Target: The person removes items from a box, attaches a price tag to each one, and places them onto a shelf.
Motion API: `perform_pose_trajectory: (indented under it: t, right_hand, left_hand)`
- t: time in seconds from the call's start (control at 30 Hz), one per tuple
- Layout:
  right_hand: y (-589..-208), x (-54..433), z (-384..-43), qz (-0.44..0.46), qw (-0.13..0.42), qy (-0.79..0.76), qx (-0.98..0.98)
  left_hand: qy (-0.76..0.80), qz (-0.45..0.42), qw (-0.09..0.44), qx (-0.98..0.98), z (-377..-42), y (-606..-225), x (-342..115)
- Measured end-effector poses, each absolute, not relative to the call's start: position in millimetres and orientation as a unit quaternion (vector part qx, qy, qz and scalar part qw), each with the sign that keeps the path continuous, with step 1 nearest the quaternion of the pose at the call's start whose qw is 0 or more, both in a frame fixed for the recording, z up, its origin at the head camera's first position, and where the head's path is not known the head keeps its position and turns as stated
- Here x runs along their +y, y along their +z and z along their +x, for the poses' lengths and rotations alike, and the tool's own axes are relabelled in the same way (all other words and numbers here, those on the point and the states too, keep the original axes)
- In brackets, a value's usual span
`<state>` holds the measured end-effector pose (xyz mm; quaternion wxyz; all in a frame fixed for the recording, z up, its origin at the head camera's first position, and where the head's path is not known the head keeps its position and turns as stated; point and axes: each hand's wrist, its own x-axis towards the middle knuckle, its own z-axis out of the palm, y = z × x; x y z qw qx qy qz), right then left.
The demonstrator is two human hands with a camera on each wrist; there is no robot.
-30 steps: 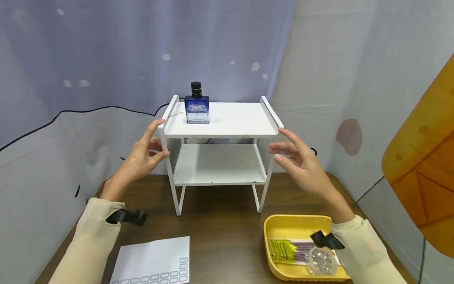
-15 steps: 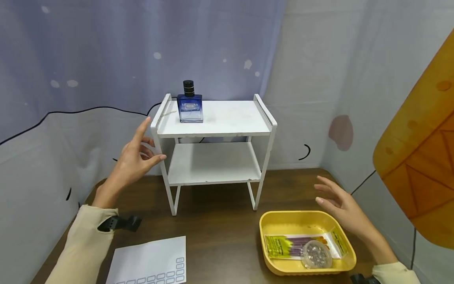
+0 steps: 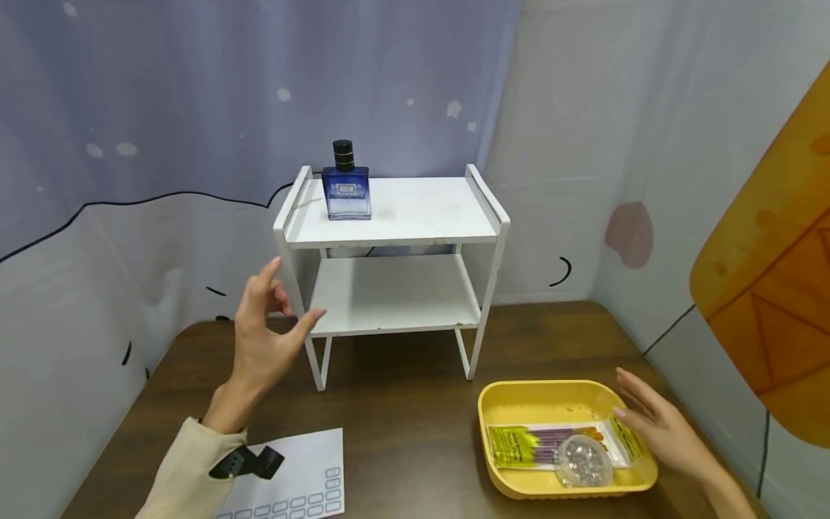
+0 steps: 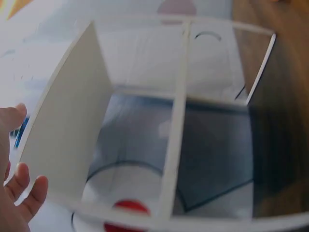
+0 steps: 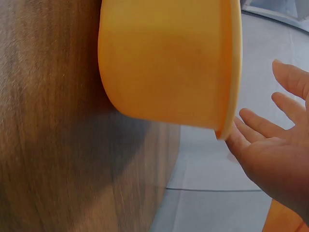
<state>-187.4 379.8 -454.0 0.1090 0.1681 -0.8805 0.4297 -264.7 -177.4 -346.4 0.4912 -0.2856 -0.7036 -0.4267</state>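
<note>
A white two-tier shelf [image 3: 395,292] stands on the brown table, and a blue perfume bottle [image 3: 348,191] with a black cap is upright on the left of its top tier. My left hand [image 3: 269,346] is beside the shelf's left front leg, thumb and fingers spread apart with nothing between them. At the right, my right hand [image 3: 668,429] is at the right rim of a yellow basket [image 3: 545,391]; in the right wrist view its fingers are extended by the rim, and I cannot tell whether they touch. Inside the basket are a packet of purple sticks [image 3: 519,447] and a clear round container [image 3: 585,461].
A white sheet [image 3: 305,461] printed with small boxes lies at the table's front left, partly behind the left wrist strap. Curtains hang behind and beside the table, with a black cable [image 3: 155,194] along the left. An orange shape [image 3: 784,303] is at the right.
My right hand has left the shelf's right side and come down to the basket's right rim. My left hand has dropped lower and away from the shelf's upper left corner.
</note>
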Motion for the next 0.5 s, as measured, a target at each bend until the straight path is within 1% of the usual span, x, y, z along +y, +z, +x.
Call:
perform_pose_trajectory:
  t: [0.1,0.2,0.33,0.5]
  right_hand:
    - [-455.5,383.7,-183.5,0.157,0.123,0.429,-0.881]
    - [-459.4,386.2,-182.1,0.154,0.125,0.428,-0.882]
    - [-472.2,389.5,-179.8,0.156,0.125,0.421,-0.885]
    - [-489.9,394.3,-176.4,0.155,0.104,0.442,-0.877]
  left_hand:
    - [-0.424,-0.331,0.487,-0.689,-261.0,-357.1,-155.9]
    - [-0.427,-0.370,0.454,-0.689,-258.8,-370.5,-133.6]
    - [-0.435,-0.408,0.378,-0.708,-255.2,-391.5,-99.7]
    - [-0.435,-0.451,0.260,-0.735,-248.4,-412.3,-52.6]
